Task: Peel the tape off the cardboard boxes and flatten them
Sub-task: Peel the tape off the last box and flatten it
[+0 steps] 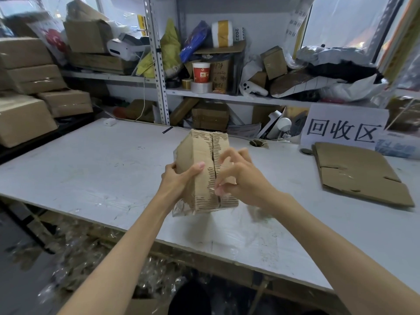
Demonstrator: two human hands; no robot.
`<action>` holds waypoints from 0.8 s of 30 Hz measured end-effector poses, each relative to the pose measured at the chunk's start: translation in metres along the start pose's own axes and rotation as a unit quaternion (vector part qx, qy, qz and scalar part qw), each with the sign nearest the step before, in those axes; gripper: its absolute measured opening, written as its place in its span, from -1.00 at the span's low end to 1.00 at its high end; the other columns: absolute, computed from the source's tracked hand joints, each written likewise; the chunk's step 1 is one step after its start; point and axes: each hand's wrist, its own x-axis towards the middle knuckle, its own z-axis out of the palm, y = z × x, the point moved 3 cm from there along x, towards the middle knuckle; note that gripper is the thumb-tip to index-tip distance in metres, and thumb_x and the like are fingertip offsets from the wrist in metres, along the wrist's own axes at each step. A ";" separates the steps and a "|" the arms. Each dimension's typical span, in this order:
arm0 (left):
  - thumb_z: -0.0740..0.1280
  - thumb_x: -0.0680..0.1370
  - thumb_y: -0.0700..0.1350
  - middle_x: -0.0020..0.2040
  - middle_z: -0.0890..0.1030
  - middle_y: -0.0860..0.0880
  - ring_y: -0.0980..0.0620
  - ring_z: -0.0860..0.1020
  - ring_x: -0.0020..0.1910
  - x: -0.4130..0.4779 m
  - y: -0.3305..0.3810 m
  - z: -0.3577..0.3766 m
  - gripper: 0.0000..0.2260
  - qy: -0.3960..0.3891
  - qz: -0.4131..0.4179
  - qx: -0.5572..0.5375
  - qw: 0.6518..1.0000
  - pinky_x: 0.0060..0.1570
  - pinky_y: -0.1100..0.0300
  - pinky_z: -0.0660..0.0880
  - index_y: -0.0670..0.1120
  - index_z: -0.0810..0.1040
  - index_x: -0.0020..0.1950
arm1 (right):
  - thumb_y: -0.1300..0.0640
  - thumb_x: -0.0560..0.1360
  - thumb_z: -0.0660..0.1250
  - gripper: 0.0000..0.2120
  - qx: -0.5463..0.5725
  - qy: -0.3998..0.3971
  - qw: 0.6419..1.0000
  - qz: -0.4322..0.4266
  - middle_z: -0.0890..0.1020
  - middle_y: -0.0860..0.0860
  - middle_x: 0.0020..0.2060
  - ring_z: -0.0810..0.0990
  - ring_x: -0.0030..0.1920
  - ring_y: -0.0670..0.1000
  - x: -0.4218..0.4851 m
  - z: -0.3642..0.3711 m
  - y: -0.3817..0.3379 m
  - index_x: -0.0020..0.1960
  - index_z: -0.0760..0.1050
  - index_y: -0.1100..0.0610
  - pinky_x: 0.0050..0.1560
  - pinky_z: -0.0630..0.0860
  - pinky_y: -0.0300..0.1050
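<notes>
One small cardboard box (202, 169), held just above the bench (91, 169), looks light and stiff; top face scuffed where tape tore, seam split. Clear tape (181, 209) hangs off the near-left corner, prob. the best spot to grab. Left hand (179, 178) clamps the left side; right hand (241, 178) fingers (225, 159) curled, pinching at the seam. One flattened box (359, 173) lies well apart, right.

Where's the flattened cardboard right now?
In the head view, the flattened cardboard lies on the right side of the table, just below the white sign, to the right of the box held in both hands.
</notes>
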 end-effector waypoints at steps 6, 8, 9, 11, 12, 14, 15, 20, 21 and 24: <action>0.50 0.01 0.40 0.39 0.35 -0.11 -0.17 0.44 0.30 -0.008 -0.001 0.001 0.17 -0.067 -0.002 0.085 0.994 0.20 -0.16 0.50 0.19 0.11 0.54 | 0.20 0.32 0.55 -0.65 0.108 0.080 0.985 0.105 0.65 -0.03 -0.25 0.63 -0.21 -0.03 0.002 -0.008 0.009 0.07 0.56 0.11 -0.06 0.60 -0.01; 0.50 0.00 0.39 0.40 0.34 -0.11 -0.17 0.42 0.32 -0.010 0.000 0.001 0.19 -0.082 0.000 0.097 0.992 0.20 -0.13 0.49 0.21 0.07 0.55 | 0.22 0.30 0.56 -0.58 0.105 0.131 0.981 0.093 0.65 -0.03 -0.29 0.64 -0.25 -0.05 0.001 -0.010 0.009 0.09 0.47 0.12 -0.12 0.60 -0.10; 0.51 0.00 0.39 0.40 0.33 -0.11 -0.17 0.41 0.32 -0.011 0.001 0.003 0.20 -0.085 0.003 0.101 0.991 0.19 -0.11 0.50 0.21 0.06 0.55 | 0.22 0.30 0.56 -0.66 0.089 0.160 0.980 0.083 0.64 -0.02 -0.28 0.62 -0.25 -0.03 0.001 -0.010 0.009 0.01 0.50 0.15 -0.15 0.58 -0.10; 0.52 0.01 0.37 0.39 0.35 -0.11 -0.16 0.42 0.33 -0.012 0.003 0.005 0.18 -0.087 0.009 0.098 0.991 0.21 -0.14 0.50 0.21 0.08 0.55 | 0.19 0.34 0.53 -0.85 0.029 0.195 0.978 0.069 0.60 -0.01 -0.24 0.54 -0.20 -0.01 0.000 -0.009 0.007 -0.18 0.59 0.19 -0.18 0.50 -0.07; 0.53 0.02 0.36 0.39 0.36 -0.10 -0.15 0.42 0.33 -0.012 0.003 0.006 0.16 -0.089 0.011 0.091 0.992 0.21 -0.15 0.51 0.20 0.09 0.54 | 0.16 0.36 0.52 -0.88 0.009 0.194 0.979 0.064 0.59 -0.02 -0.23 0.50 -0.19 -0.02 -0.001 -0.008 0.006 -0.20 0.62 0.19 -0.19 0.46 -0.09; 0.54 0.03 0.35 0.39 0.37 -0.09 -0.14 0.44 0.31 -0.013 0.001 0.005 0.16 -0.092 0.011 0.079 0.993 0.20 -0.16 0.52 0.19 0.10 0.53 | 0.09 0.35 0.53 -0.81 0.026 0.154 0.986 0.051 0.60 -0.01 -0.21 0.51 -0.20 -0.05 -0.005 -0.005 0.007 -0.15 0.65 0.20 -0.19 0.47 -0.14; 0.55 0.01 0.36 0.39 0.37 -0.09 -0.14 0.44 0.31 -0.013 0.000 0.004 0.17 -0.090 0.009 0.075 0.993 0.19 -0.15 0.52 0.19 0.11 0.53 | 0.07 0.31 0.56 -0.74 0.042 0.128 0.990 0.042 0.61 0.02 -0.18 0.53 -0.20 -0.04 -0.007 -0.004 0.007 -0.12 0.65 0.22 -0.18 0.50 -0.15; 0.53 0.01 0.39 0.37 0.38 -0.08 -0.12 0.47 0.28 -0.011 0.001 0.009 0.16 -0.056 0.024 0.075 0.995 0.16 -0.11 0.54 0.14 0.15 0.53 | 0.26 0.34 0.51 -0.90 0.056 0.077 0.993 0.072 0.62 0.02 -0.21 0.56 -0.19 0.04 -0.008 -0.010 0.010 -0.18 0.62 0.19 -0.12 0.55 0.06; 0.52 0.03 0.39 0.37 0.40 -0.08 -0.11 0.48 0.27 -0.010 0.001 0.009 0.14 -0.042 0.023 0.063 0.997 0.19 -0.12 0.53 0.11 0.18 0.52 | 0.30 0.37 0.48 -0.93 0.072 0.040 0.994 0.075 0.64 0.02 -0.20 0.57 -0.17 0.03 -0.007 -0.008 0.011 -0.17 0.64 0.18 -0.09 0.55 0.04; 0.50 0.03 0.40 0.35 0.43 -0.09 -0.11 0.50 0.25 -0.009 0.001 0.010 0.12 -0.034 0.018 0.053 0.998 0.22 -0.13 0.51 0.09 0.19 0.51 | 0.33 0.42 0.42 -0.88 0.104 -0.038 0.991 0.074 0.63 -0.03 -0.17 0.49 -0.09 -0.04 -0.011 -0.004 0.012 -0.10 0.67 0.17 -0.02 0.45 -0.15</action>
